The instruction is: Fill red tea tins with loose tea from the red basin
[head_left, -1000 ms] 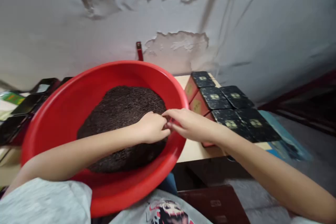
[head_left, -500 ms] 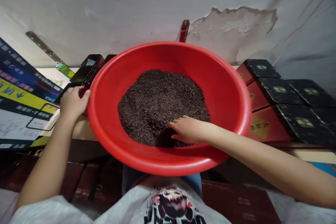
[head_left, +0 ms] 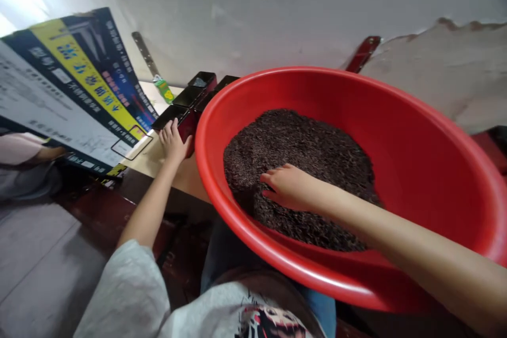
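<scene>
A large red plastic basin (head_left: 428,158) holds a heap of dark dried tea leaves (head_left: 301,137). Over the near-left part of the heap is my right hand (head_left: 291,187), palm down, touching the leaves. Its fingers are loosely bent with a gap to the thumb, and nothing shows between them. Left of the basin, my left hand (head_left: 174,142) grips the near end of an open dark-red and black tin (head_left: 186,129), fingers along one side and thumb along the other. What lies inside this tin is not visible.
More open tins (head_left: 188,96) stand behind the held one, beside a green-and-yellow packet (head_left: 164,90). A big printed carton (head_left: 79,79) rises at the left. Another person's arm (head_left: 49,154) shows at the far left. The peeling wall (head_left: 277,16) stands close behind the basin.
The view has swung left, so the basin sits further right and the tins on the right are mostly out of frame. My right hand has shifted left across the leaves; my left hand stays at the tin.
</scene>
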Demonstrator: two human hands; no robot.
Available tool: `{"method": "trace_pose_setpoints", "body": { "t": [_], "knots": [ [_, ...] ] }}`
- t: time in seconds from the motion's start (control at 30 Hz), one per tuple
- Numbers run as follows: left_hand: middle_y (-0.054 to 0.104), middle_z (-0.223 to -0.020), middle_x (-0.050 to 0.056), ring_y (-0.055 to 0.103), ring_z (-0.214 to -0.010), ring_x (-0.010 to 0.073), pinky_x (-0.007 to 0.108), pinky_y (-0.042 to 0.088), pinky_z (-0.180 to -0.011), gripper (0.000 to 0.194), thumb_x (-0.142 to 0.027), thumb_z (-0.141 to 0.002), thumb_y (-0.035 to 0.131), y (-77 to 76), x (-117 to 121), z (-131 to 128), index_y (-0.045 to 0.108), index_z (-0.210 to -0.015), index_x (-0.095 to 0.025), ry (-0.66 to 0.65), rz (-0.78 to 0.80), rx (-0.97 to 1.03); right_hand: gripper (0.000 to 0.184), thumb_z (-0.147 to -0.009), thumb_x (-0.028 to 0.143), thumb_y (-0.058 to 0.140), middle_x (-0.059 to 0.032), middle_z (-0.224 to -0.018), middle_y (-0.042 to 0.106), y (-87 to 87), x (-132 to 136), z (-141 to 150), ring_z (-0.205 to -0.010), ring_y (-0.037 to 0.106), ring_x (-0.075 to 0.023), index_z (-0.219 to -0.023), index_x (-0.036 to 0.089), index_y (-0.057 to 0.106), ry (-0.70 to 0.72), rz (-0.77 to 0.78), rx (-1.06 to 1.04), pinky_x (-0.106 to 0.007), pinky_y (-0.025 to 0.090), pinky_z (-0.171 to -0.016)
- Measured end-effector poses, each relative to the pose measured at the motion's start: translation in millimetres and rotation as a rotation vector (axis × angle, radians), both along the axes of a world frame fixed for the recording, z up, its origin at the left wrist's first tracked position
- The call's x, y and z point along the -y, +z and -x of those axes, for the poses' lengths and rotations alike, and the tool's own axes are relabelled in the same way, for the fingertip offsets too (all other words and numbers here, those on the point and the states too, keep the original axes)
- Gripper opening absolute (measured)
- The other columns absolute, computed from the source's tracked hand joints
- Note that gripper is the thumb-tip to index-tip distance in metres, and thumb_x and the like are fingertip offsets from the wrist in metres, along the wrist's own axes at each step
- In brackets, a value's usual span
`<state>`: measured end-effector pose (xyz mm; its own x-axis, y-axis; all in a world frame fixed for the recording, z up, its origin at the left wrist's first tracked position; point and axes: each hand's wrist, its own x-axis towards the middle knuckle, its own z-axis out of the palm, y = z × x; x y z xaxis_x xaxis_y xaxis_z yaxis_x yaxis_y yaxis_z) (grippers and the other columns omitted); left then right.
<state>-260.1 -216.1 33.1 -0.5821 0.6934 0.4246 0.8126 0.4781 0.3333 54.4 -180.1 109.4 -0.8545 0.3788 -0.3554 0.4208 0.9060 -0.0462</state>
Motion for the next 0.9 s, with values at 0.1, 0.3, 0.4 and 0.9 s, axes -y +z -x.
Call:
{"method": "trace_pose_setpoints", "body": {
  "t": [0.1,0.3,0.4,0.9],
  "knots": [
    [0.018,-0.144,0.025,0.013,-0.137,0.0331,0.045,0.010,-0.112,0.090,-0.035,-0.069,0.067,-6.4,-2.2,15.8,0.021,-0.139,-0.003,0.184,-0.190,0.130,0.026,-0.086,0.029,0.041,-0.0096,-0.097,0.067,18.6,-18.5,46.9,-0.093,0.063,-0.0253,-0.097,0.015,0.060,0.022,-0.110,-0.156,-0.038,0.043,-0.080],
    [0.020,-0.142,0.029,0.018,-0.137,0.0287,0.035,0.021,-0.110,0.111,-0.029,-0.059,0.077,-30.2,-10.4,46.7,0.006,-0.140,-0.001,0.178,-0.407,0.420,0.032,-0.082,0.021,0.041,-0.0156,-0.109,0.062,26.8,-64.4,178.4,-0.099,0.059,-0.0283,-0.108,0.010,0.057,-0.083,-0.165,-0.436,-0.038,0.044,-0.080],
    [0.027,-0.138,0.028,0.025,-0.135,0.0278,0.033,0.024,-0.109,0.107,-0.030,-0.060,0.077,-39.8,-15.7,49.2,0.009,-0.138,-0.001,0.210,-0.463,0.428,0.033,-0.079,0.011,0.039,-0.0171,-0.112,0.059,13.0,-72.0,228.0,-0.100,0.058,-0.0256,-0.106,0.008,0.057,-0.169,-0.086,-0.530,-0.032,0.045,-0.078],
    [0.018,-0.140,0.027,0.025,-0.133,0.0322,0.050,0.030,-0.107,0.113,-0.047,-0.061,0.070,15.1,65.2,-9.5,-0.010,-0.134,-0.014,0.183,-0.581,-0.160,0.024,-0.087,0.019,0.035,0.0005,-0.076,0.058,38.1,-40.9,234.7,-0.079,0.055,-0.0111,-0.079,0.014,0.057,-0.002,0.477,-0.962,-0.024,0.044,-0.077]
  ]
}}
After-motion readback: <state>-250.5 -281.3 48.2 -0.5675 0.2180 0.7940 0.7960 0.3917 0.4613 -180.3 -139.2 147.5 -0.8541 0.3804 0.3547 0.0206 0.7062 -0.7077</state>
